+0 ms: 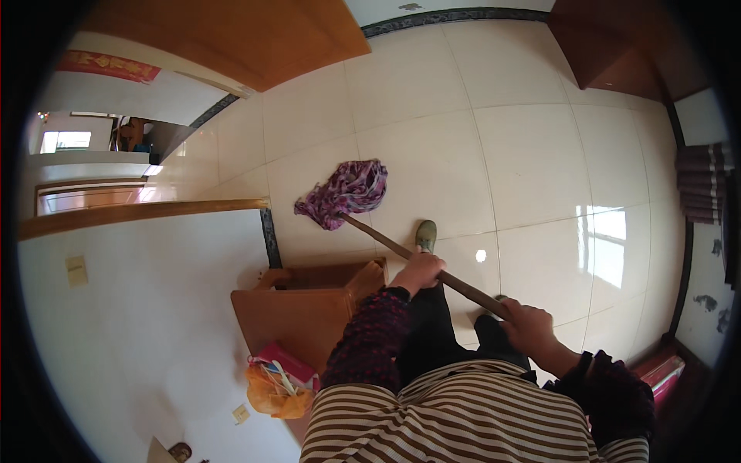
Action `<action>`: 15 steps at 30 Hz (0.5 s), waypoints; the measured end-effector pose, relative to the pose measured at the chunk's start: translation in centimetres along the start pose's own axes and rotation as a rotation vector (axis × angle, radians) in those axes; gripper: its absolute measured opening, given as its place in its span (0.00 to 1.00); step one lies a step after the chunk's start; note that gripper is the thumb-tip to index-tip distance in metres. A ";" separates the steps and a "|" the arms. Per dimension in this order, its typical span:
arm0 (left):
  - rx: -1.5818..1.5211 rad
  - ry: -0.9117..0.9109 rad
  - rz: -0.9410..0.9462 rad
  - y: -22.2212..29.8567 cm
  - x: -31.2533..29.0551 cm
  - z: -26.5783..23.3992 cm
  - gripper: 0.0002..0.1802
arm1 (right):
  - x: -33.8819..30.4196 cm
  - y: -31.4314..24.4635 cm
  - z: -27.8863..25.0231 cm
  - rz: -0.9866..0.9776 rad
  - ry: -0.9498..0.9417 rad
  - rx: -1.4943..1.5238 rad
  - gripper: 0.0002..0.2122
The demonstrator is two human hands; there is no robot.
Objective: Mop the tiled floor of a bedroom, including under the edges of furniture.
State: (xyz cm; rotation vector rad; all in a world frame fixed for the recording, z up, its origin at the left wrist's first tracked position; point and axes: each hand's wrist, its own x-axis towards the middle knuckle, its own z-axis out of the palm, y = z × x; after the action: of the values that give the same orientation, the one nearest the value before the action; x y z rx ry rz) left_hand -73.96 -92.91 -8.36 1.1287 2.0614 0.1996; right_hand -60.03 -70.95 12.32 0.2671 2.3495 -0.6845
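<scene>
A mop with a long brown wooden handle (471, 292) slants across in front of me. Its purple and white cloth-strip head (347, 193) lies spread on the tiled floor, ahead and to the left. My left hand (421, 272) is closed round the middle of the handle. Further up, near the handle's top end, my right hand (530, 327) grips it too. Dark patterned sleeves cover both forearms. Below my left hand shows the toe of a green shoe (426, 234).
Left of my legs stands a brown wooden cabinet (293, 312) with an orange bag (274, 392) on it. A wooden door (255, 38) juts in at the far left, beside a doorway. Dark red furniture (625, 46) stands far right. The white wall (147, 309) borders my left side.
</scene>
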 end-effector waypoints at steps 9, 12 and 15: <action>-0.055 0.311 -0.231 -17.8 -2.5 -12.0 0.05 | 16.8 -14.6 -7.3 -0.191 0.011 -0.152 0.14; -0.098 0.353 -0.105 -15.4 -1.7 -17.7 0.04 | 15.7 -14.2 -13.3 -0.179 -0.011 -0.147 0.16; -0.272 0.284 0.043 -10.9 -2.2 -20.2 0.05 | 10.9 -13.3 -18.4 -0.221 -0.027 -0.222 0.17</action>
State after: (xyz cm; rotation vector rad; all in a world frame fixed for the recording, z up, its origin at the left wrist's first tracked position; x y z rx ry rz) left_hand -94.21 -96.85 1.87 1.0215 2.1730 0.6743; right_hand -83.16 -72.08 22.34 -0.1007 2.4251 -0.5175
